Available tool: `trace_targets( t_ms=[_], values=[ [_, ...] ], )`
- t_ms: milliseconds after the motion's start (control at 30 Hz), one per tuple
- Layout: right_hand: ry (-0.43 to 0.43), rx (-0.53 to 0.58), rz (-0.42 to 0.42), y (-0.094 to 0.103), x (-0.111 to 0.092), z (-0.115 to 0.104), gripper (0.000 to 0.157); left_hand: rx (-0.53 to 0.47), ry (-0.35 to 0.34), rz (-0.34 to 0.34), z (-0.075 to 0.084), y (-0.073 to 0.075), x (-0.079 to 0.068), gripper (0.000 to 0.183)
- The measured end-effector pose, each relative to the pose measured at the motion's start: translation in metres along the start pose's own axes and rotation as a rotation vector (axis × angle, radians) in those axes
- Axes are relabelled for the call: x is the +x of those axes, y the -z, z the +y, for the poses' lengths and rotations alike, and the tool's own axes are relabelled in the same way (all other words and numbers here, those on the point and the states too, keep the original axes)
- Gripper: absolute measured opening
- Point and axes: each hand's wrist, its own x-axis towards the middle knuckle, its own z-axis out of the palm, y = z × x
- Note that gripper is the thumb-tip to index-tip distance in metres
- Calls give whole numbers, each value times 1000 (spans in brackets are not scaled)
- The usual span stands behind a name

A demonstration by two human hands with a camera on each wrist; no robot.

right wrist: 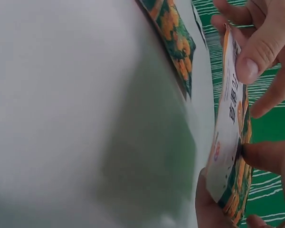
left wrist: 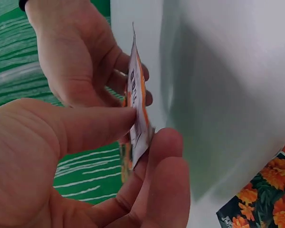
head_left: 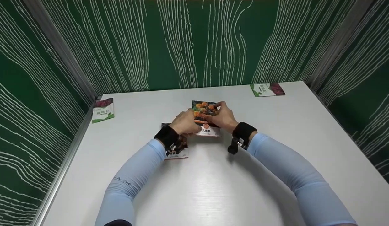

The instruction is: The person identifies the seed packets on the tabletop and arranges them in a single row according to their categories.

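A seed packet (head_left: 199, 110) with orange flowers and a white label band is held up off the table between both hands. My left hand (head_left: 185, 122) pinches it near its left, label end; in the left wrist view the thumb and fingers (left wrist: 166, 147) close on its thin edge. My right hand (head_left: 224, 117) grips the packet's right side, thumb on the front. Under my left wrist, a second orange-flower seed packet (head_left: 183, 154) lies on the table, partly covered by the wrist and strap. Its printed flowers (left wrist: 261, 199) also show in the left wrist view.
On the white table (head_left: 200, 188), a green, white and dark red packet (head_left: 103, 110) lies at the back left. A similar packet (head_left: 267, 89) lies at the back right, by the edge. Green panels with white lines (head_left: 169, 44) enclose the back and sides.
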Motion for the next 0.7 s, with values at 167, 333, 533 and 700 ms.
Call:
trace_targets(
  t_ms=[167,333,533,700],
  values=[
    [5,-83,-26,-6,-3,3,74,23,27,-61,-1,-3,-3,72],
    [27,-187,-40,-10,-8,7,70,52,12,-102,-4,-8,-5,41],
    [67,-292,-72,-12,-15,13,62,61,3,-158,-9,-16,-9,25],
    [84,-358,-94,-12,-21,20,65,108,-10,-183,-12,-23,-11,35]
  ],
)
